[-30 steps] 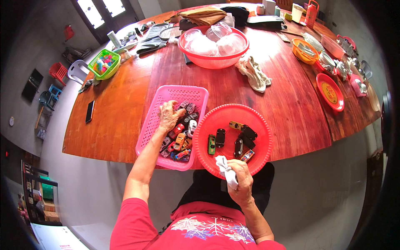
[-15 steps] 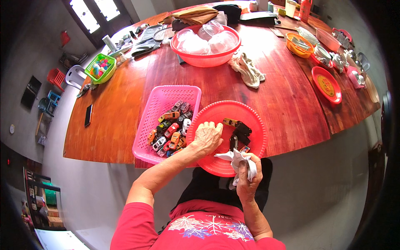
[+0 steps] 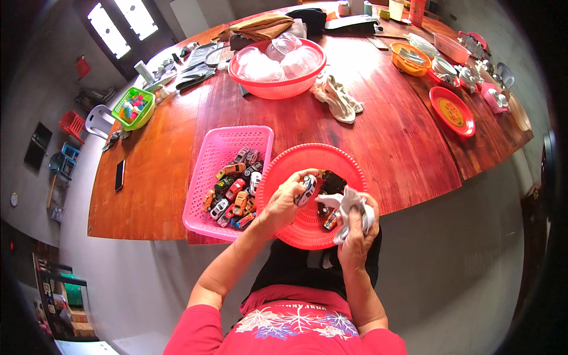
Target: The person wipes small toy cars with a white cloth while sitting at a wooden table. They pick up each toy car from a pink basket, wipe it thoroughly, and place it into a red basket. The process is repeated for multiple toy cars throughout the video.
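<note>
Over the round red basket [image 3: 278, 163], my left hand [image 3: 285, 201] is closed on a small white and blue toy car [image 3: 306, 190]. My right hand [image 3: 357, 236], to its right, grips a crumpled white cloth [image 3: 350, 204] at the basket's near right rim. Dark toy cars [image 3: 332, 182] and a multicoloured one [image 3: 332, 219] lie inside the basket, partly covered by the cloth. Against its left side stands a pink rectangular basket [image 3: 198, 177] holding many small toy cars [image 3: 235, 189] in red, orange, white and black.
A red basket of clear plastic bowls [image 3: 278, 90] stands farther back, with a crumpled cream cloth [image 3: 337, 100] beside it. At left are a green basket of colourful pieces [image 3: 144, 118] and a phone [image 3: 120, 175]. An orange basket [image 3: 408, 65] and a red plate [image 3: 436, 106] sit at right.
My left hand now shows a white and blue toy car in its fingers, turned toward the cloth. The right hand has shifted slightly with the cloth. The whole view has moved a little.
</note>
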A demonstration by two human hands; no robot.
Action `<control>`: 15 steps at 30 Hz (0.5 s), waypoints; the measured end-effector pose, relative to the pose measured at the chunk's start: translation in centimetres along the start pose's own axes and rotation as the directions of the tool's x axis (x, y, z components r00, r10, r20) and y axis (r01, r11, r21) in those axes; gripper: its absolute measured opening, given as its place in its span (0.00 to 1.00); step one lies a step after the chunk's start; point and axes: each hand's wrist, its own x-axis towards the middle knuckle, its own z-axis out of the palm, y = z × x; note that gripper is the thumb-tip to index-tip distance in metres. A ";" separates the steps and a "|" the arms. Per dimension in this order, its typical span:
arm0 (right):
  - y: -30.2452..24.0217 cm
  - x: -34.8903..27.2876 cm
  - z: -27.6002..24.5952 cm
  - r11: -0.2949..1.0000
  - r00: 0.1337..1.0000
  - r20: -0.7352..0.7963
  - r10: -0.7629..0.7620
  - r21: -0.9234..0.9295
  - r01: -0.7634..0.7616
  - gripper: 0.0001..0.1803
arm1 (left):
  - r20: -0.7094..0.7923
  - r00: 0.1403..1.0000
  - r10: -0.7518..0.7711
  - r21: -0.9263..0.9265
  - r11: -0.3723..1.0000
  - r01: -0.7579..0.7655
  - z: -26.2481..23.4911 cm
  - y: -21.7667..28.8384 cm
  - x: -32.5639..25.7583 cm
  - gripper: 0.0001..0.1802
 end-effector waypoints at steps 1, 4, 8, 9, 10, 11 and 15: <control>0.0 0.7 0.3 0.999 1.000 0.000 -0.025 0.047 0.025 0.09 | 0.022 1.000 -0.015 -0.074 0.997 0.017 0.0 -0.6 -0.7 0.24; 0.0 2.2 3.5 0.986 0.989 -0.048 -0.137 0.094 0.141 0.08 | 0.005 1.000 -0.006 -0.270 0.963 0.007 1.0 -3.1 -2.3 0.23; 3.7 2.0 4.4 0.663 0.870 0.315 -0.379 -0.564 0.493 0.20 | -0.060 0.996 0.067 -0.437 0.896 -0.086 3.3 -4.1 -2.8 0.21; 3.6 1.2 4.2 0.597 0.845 0.359 -0.398 -0.598 0.535 0.23 | 0.008 0.997 0.073 -0.477 0.877 -0.060 2.4 -4.3 -2.5 0.21; 3.7 0.2 3.9 0.532 0.819 0.404 -0.407 -0.624 0.572 0.26 | 0.067 0.994 0.081 -0.513 0.857 -0.035 1.7 -4.2 -2.6 0.21; 3.2 -0.6 3.1 0.453 0.799 0.520 -0.301 -0.660 0.600 0.29 | -0.035 0.996 0.080 -0.512 0.854 -0.086 1.3 -4.0 -3.1 0.21; 2.4 -2.6 1.2 0.510 0.669 0.716 -0.202 -0.506 0.696 0.33 | -0.209 0.969 0.130 -0.282 0.941 -0.187 2.5 -1.5 -4.3 0.19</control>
